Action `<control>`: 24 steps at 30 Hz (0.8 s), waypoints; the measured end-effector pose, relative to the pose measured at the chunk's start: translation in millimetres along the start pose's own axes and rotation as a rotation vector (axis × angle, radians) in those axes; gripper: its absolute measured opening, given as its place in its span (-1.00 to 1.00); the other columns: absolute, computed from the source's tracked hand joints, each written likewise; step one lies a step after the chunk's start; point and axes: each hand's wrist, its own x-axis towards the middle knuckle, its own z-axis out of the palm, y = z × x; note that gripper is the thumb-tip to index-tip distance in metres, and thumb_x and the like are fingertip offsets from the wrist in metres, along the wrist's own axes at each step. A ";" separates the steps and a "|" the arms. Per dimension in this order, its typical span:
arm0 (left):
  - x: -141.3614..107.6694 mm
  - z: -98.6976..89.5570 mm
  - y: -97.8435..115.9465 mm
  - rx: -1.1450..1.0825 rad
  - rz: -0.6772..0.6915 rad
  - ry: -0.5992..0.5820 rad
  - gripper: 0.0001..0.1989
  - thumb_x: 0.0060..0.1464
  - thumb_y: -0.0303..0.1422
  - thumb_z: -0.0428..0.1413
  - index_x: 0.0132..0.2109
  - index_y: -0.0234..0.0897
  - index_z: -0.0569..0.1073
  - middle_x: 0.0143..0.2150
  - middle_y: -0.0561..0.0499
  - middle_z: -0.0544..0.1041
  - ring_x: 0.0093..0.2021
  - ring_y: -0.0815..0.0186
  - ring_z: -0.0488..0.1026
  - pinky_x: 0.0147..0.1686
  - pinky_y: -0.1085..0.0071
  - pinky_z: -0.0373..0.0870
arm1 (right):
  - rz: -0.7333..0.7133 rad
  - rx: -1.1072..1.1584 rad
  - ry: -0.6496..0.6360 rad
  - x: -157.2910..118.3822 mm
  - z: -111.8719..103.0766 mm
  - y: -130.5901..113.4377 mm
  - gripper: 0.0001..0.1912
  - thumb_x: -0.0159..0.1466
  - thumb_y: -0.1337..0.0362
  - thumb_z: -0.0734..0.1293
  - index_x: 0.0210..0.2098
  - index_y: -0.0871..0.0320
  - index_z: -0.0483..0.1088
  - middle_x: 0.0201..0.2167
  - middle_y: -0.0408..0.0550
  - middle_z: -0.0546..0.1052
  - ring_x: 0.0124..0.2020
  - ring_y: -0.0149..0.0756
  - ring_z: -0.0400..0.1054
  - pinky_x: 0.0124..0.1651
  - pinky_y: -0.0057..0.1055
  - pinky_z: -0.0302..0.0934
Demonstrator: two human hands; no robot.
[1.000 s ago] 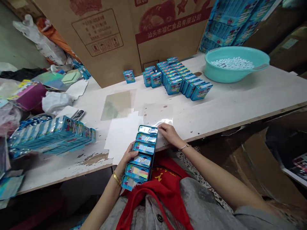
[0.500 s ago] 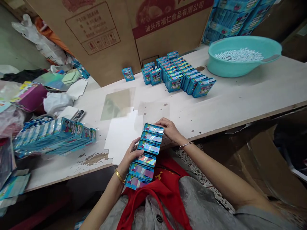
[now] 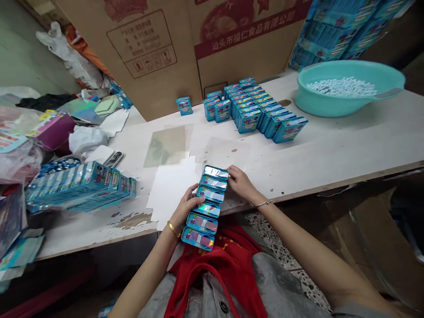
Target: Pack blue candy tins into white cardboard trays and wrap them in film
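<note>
My left hand is closed around the left side of a row of small blue candy boxes, thumb across the narrow ends that face up. Shiny strips lie on these ends. The row is held tilted over the table's front edge, above my lap. At the far end of the row, the curled fingers of my right hand pinch the right corner of the farthest box; the fingertips are partly hidden. White sheets lie on the table beyond my left hand.
Several blue boxes stand in rows before a large carton. A turquoise basin with small white pieces stands at the right. Wrapped box packs lie at the left near a purple box and plastic bags.
The view has shifted slightly, and the row of boxes sits a little farther right. On the farthest box the shiny strip now looks brighter and covers more. Both hands stay at the row.
</note>
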 end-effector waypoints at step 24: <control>108.7 -27.2 36.0 1.195 0.891 0.234 -0.91 0.11 -0.38 0.03 -0.36 -0.24 0.38 -0.32 0.01 0.43 -0.41 0.36 0.36 -0.36 0.39 0.23 | 0.084 -0.498 0.295 1.3 5.6 -37.8 -0.80 0.36 0.27 0.11 -0.39 0.11 0.21 -0.42 -0.06 0.39 -0.41 -0.29 0.23 -0.29 -0.39 0.05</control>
